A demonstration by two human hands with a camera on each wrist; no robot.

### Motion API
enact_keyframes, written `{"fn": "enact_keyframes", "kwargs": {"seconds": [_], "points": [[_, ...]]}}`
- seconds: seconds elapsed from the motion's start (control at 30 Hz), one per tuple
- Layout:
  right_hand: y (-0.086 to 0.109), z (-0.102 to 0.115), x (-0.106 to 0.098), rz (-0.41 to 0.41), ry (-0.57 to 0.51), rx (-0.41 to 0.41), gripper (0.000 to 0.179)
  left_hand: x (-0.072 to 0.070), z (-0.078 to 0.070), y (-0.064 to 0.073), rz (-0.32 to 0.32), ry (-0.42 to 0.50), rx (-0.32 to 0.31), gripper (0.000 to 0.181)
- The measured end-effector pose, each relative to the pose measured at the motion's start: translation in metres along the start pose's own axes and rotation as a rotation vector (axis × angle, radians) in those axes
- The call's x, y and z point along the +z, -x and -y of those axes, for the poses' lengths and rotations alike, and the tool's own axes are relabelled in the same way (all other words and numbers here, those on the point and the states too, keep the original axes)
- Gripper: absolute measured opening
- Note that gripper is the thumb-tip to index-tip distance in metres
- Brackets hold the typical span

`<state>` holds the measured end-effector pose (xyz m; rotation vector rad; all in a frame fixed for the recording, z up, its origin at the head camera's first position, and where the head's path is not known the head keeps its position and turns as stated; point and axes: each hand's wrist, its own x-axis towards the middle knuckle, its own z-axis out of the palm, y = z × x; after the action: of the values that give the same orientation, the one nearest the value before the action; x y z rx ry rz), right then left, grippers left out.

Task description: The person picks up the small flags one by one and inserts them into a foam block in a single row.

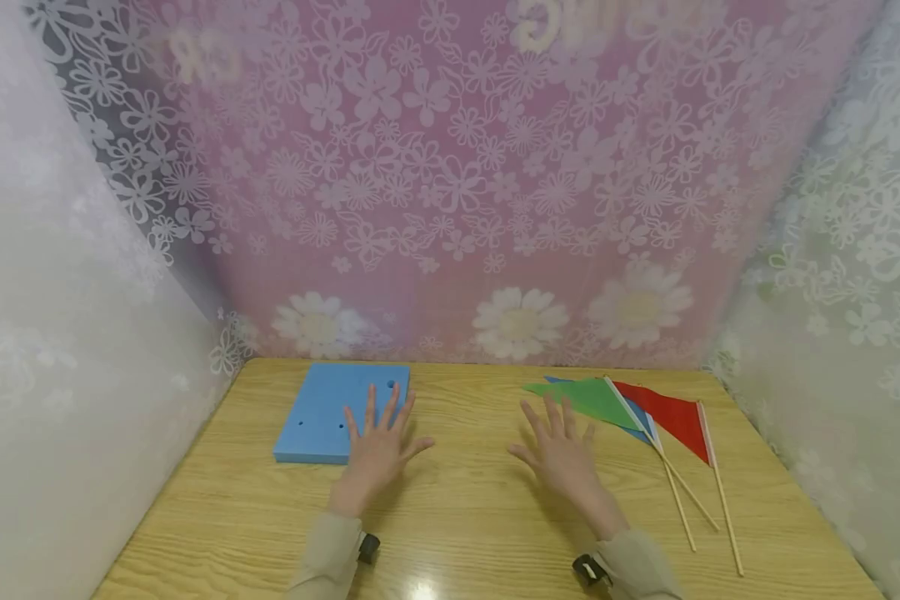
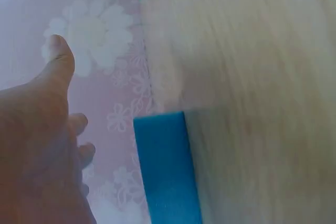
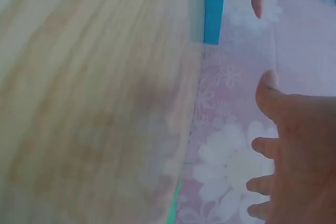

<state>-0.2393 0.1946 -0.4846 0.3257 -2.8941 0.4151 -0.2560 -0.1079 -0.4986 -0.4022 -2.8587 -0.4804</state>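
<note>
1. Blue board (image 1: 322, 400), near the far left corner of the table (image 1: 465, 500): the left hand (image 1: 377, 452) appears over its right side, fingers spread, grasping nothing.
2. The right hand (image 1: 567, 458), also spread and free of any object, is nearest the green flag (image 1: 592, 400).
3. That flag lies across a blue flag (image 1: 640, 434), toward the far right corner.
4. A red flag (image 1: 671, 417) lies closest to the right edge.

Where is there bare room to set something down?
Yellow wood-grain table: bare in the middle, between the blue rectangular board and green triangular flag, and at near left, before the board. Crowded: right, where that flag overlaps a blue triangular flag beside a red triangular one.
</note>
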Motion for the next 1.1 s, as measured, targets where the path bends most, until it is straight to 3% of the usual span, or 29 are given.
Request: {"fn": "enact_keyframes", "kwargs": {"seconds": [0.1, 0.27, 0.5, 0.6, 0.83, 1.1], "points": [[-0.007, 0.006, 0.0, -0.041, -0.041, -0.035, 0.072, -0.005, 0.012, -0.006, -0.009, 0.054, 0.035, 0.08], [-0.025, 0.026, 0.001, -0.075, -0.094, -0.109, 0.062, -0.028, 0.04, -0.011, -0.076, 0.154, 0.074, 0.069], [-0.046, 0.065, 0.006, -0.03, -0.059, -0.183, 0.058, -0.053, 0.087, -0.004, -0.157, 0.119, 0.059, 0.061], [-0.053, 0.082, 0.013, 0.004, -0.043, -0.218, 0.059, -0.059, 0.107, 0.003, -0.13, 0.132, 0.035, 0.062], [-0.065, 0.117, 0.035, 0.092, -0.085, -0.295, 0.059, -0.067, 0.146, 0.02, 0.034, 0.126, -0.013, 0.069], [-0.07, 0.142, 0.054, 0.188, -0.016, -0.335, 0.068, -0.068, 0.172, 0.03, 0.078, 0.081, -0.015, 0.069]]}}
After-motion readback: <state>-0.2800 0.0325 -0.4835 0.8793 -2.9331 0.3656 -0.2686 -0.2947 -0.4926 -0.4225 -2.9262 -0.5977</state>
